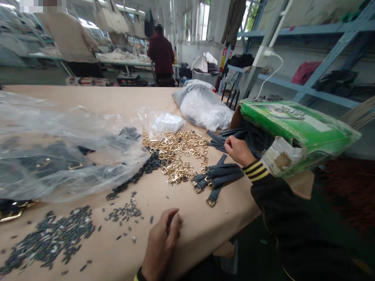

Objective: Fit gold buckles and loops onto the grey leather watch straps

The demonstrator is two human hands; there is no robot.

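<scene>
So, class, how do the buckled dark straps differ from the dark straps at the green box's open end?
The buckled straps carry gold buckles; the box straps show none. The buckled straps lie outside the green box, while the box straps spill from it. The buckled straps make a small bunch, the box straps a bigger heap. Both are dark and narrow.

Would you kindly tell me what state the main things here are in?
Green box: open, corner torn
Plain straps: sticking out of box
Right hand: at plain straps, grip unclear
Left hand: curled, nothing visibly held
Buckled straps: piled
Gold buckles: loose, heaped
Dark loops: loose
Small dark pieces: scattered
Clear plastic: wrinkled
White bag: bulging
</scene>
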